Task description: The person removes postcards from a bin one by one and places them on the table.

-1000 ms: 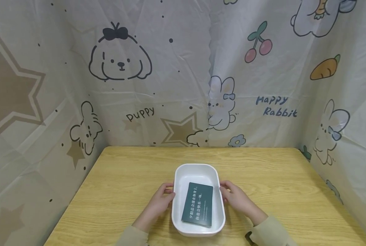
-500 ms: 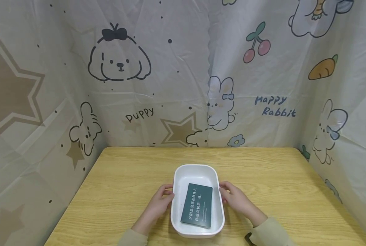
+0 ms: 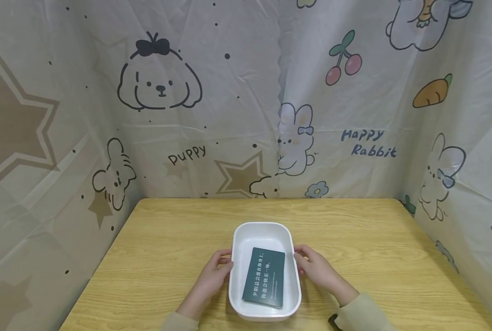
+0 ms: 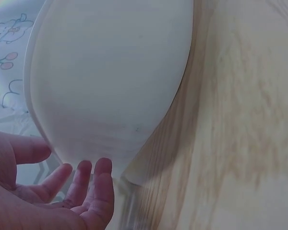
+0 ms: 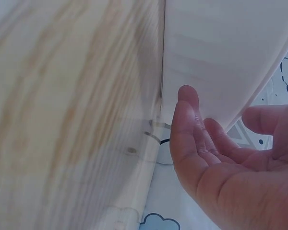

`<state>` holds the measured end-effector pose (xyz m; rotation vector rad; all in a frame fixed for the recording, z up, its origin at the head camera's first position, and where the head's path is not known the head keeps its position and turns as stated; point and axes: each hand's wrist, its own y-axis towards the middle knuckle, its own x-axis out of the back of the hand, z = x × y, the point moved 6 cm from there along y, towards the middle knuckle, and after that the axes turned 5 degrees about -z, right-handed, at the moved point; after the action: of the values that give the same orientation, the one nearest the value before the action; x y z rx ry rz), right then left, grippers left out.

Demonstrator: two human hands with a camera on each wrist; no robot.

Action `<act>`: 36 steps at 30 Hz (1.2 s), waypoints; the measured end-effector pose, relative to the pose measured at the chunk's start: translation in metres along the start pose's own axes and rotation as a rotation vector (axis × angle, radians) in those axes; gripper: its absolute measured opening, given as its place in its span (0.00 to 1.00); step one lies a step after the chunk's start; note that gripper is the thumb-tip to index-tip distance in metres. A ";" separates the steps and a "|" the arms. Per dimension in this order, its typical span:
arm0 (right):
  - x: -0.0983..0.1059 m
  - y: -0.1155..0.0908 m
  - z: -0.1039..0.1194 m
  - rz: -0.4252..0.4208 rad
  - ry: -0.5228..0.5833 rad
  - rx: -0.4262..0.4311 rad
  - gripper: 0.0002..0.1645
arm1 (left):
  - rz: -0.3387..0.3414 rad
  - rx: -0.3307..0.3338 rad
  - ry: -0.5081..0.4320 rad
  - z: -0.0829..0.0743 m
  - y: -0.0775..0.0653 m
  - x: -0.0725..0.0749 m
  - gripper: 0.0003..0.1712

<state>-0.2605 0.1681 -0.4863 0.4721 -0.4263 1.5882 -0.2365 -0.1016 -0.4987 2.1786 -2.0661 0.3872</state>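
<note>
A white rectangular plastic bin (image 3: 265, 311) with rounded corners stands on the wooden table in front of me. Inside it lies a dark green booklet (image 3: 264, 277) with white printed characters, slightly slanted. At the bin's left wall, my left hand (image 3: 213, 274) touches with its fingertips; in the left wrist view the thumb (image 4: 33, 149) reaches the rim and the other fingers meet the wall below. My right hand (image 3: 318, 269) mirrors this on the right wall, its fingers (image 5: 185, 129) loosely bent and its thumb near the rim. Neither hand wraps round the bin.
The light wooden table (image 3: 167, 230) stretches round the bin to a straight far edge. Pale cloth (image 3: 229, 92) printed with a puppy, rabbits and stars hangs behind it and on both sides. Something dark (image 3: 334, 322) shows at the right sleeve.
The head view drifts slightly, so everything sits a little lower and further left. Both hands keep the same places on the bin, and the booklet stays put inside it.
</note>
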 end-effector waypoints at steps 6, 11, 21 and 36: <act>0.000 -0.001 0.000 0.005 0.003 -0.005 0.20 | -0.012 -0.003 -0.023 0.001 -0.001 0.000 0.22; 0.000 -0.001 0.000 0.002 -0.007 -0.013 0.20 | -0.008 0.001 -0.032 0.001 -0.002 0.000 0.22; -0.001 -0.001 0.001 -0.004 -0.011 -0.006 0.19 | 0.004 -0.003 -0.044 0.003 0.000 0.000 0.22; -0.001 0.000 -0.001 -0.009 -0.046 -0.007 0.18 | 0.010 -0.006 -0.049 0.003 0.000 0.000 0.22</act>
<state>-0.2604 0.1675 -0.4876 0.5055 -0.4644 1.5695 -0.2357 -0.1028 -0.5014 2.1968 -2.1009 0.3318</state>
